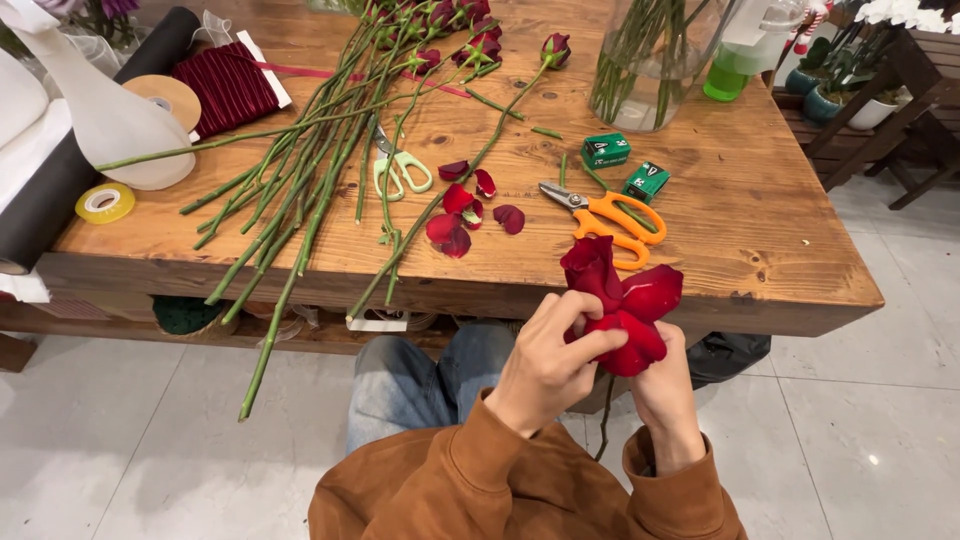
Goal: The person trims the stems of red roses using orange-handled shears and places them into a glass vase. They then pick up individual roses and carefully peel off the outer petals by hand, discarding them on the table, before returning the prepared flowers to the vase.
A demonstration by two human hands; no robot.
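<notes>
Both hands, left hand point(545, 365) and right hand point(662, 385), pinch the rose point(622, 300); a hard tug on its petals could tear the bloom.

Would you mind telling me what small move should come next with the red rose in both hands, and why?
Probably peel the loose outer petal free with the left hand while the right hand steadies the red rose: its outer petals are splayed open, and loose petals already lie on the wooden table.

Two scissors point(608, 217) point(400, 170), two green boxes point(605, 150) point(646, 182), one held rose point(622, 305).
</notes>
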